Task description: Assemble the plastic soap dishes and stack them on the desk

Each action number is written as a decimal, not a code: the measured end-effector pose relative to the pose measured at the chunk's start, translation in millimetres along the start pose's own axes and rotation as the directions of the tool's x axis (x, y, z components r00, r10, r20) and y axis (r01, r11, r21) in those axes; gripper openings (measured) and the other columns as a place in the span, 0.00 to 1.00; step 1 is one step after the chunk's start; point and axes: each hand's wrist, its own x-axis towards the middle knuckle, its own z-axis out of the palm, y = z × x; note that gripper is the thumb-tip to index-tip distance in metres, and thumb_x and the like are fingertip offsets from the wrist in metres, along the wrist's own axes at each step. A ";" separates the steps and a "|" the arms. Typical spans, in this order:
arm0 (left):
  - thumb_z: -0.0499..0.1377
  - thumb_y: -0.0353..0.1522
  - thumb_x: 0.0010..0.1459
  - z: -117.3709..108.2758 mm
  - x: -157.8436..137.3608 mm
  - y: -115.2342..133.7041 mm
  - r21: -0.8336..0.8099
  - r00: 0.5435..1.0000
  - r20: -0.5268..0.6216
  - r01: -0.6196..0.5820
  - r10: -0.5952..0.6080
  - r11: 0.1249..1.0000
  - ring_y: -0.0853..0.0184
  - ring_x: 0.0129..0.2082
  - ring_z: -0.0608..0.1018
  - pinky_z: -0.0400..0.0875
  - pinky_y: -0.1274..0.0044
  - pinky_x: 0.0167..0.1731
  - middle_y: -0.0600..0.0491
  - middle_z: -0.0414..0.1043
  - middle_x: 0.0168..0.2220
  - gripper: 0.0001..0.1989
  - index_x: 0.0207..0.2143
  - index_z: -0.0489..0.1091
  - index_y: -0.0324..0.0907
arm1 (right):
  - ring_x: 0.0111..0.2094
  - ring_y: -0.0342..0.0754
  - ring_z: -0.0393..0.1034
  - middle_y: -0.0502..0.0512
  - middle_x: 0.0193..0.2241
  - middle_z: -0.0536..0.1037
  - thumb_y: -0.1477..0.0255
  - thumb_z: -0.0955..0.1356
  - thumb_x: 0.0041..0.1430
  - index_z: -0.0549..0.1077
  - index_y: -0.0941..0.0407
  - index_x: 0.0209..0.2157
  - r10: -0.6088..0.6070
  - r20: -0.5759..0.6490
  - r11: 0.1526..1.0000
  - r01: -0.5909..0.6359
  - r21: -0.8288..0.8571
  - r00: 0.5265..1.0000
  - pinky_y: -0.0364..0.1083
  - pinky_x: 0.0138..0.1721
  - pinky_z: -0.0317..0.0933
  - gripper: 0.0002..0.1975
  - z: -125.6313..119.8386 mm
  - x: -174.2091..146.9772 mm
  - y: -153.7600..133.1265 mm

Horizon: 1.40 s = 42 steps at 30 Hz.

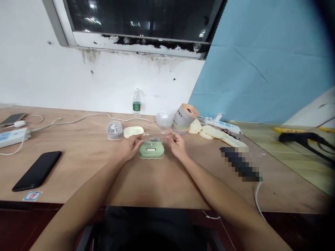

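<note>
A clear plastic cover is held up between my two hands, its far edge faint against the brown table. My left hand pinches its left side, and my right hand pinches the right side. Just below and nearer to me lies a light green oval case part with a pale slot in its front. Through the cover shows a small grey round spot. Behind my left hand are a shallow cream tray and a grey oval box with a clear top.
A leaning stack of grey and green parts stands at the back, beside clear covers. Cream pieces fan out rightward. There are also a water bottle, a black phone, power strips and cables.
</note>
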 end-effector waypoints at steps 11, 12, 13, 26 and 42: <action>0.44 0.47 0.65 0.6 -2.2 8.3 0.145 0.990 0.044 0.127 -0.135 0.981 0.65 0.28 0.74 0.61 0.76 0.27 0.52 0.75 0.28 0.24 0.32 0.72 0.43 | 0.21 0.41 0.55 0.46 0.15 0.60 0.47 0.62 0.56 0.61 0.56 0.18 0.137 0.077 0.953 -0.110 -0.281 0.988 0.41 0.23 0.46 0.28 13.0 -5.7 1.3; 0.43 0.46 0.65 1.5 -1.4 6.9 0.179 0.987 0.061 0.134 -0.147 0.975 0.64 0.29 0.75 0.61 0.76 0.27 0.51 0.75 0.29 0.24 0.31 0.72 0.43 | 0.21 0.41 0.55 0.46 0.15 0.59 0.47 0.61 0.56 0.61 0.56 0.17 0.147 0.091 0.940 -0.110 -0.323 0.985 0.42 0.23 0.45 0.28 14.0 -5.4 3.5; 0.43 0.46 0.65 2.4 -0.5 5.3 0.204 0.985 0.076 0.139 -0.157 0.969 0.63 0.30 0.75 0.62 0.76 0.28 0.50 0.75 0.30 0.24 0.31 0.71 0.43 | 0.21 0.41 0.54 0.46 0.15 0.60 0.46 0.60 0.57 0.61 0.56 0.17 0.159 0.102 0.925 -0.112 -0.364 0.982 0.42 0.22 0.45 0.29 15.1 -4.6 5.7; 0.40 0.44 0.66 8.0 2.6 -4.2 0.249 0.967 0.148 0.165 -0.206 0.954 0.60 0.38 0.77 0.67 0.73 0.37 0.48 0.77 0.38 0.24 0.41 0.72 0.44 | 0.21 0.43 0.59 0.48 0.17 0.65 0.47 0.59 0.58 0.64 0.55 0.17 0.247 0.118 0.819 -0.142 -0.557 0.962 0.43 0.24 0.44 0.28 19.3 0.2 7.2; 0.40 0.50 0.65 7.4 2.7 2.9 0.270 0.961 0.145 0.188 -0.233 0.944 0.59 0.39 0.77 0.68 0.73 0.35 0.50 0.77 0.40 0.28 0.41 0.74 0.46 | 0.26 0.43 0.64 0.50 0.24 0.74 0.53 0.61 0.59 0.72 0.57 0.24 0.200 0.147 0.903 -0.124 -0.412 0.969 0.42 0.27 0.50 0.22 18.6 0.7 9.6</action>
